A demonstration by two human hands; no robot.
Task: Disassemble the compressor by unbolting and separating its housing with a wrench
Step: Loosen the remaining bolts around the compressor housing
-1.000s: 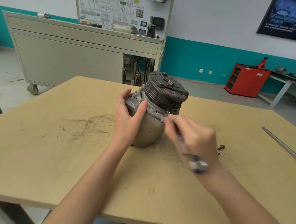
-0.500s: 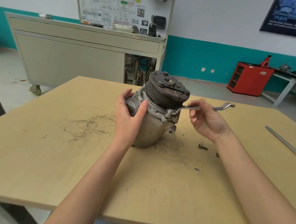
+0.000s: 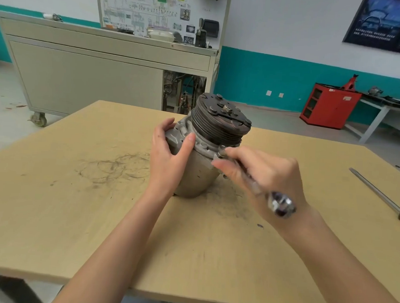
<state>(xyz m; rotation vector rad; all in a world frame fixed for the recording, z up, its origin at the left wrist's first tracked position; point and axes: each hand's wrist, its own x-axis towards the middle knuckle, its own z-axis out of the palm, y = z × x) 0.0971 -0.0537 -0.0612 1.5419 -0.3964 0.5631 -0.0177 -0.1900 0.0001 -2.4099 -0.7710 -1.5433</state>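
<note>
Grey compressor [image 3: 222, 122] gripped by left hand [image 3: 168, 158], right hand [image 3: 270, 176] apparently gripping blurred wrench [image 3: 281, 204]

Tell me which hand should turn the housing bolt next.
Right. The right hand grips the wrench, whose far end sits at the flange of the compressor. The left hand is busy holding the compressor steady.

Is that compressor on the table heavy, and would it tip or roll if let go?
Probably heavy for its size: the compressor looks like cast metal with a grooved pulley. It may tip: it stands tilted on one end, and the left hand grips it while the right hand works the wrench. On its side, the round body would likely roll.
</note>
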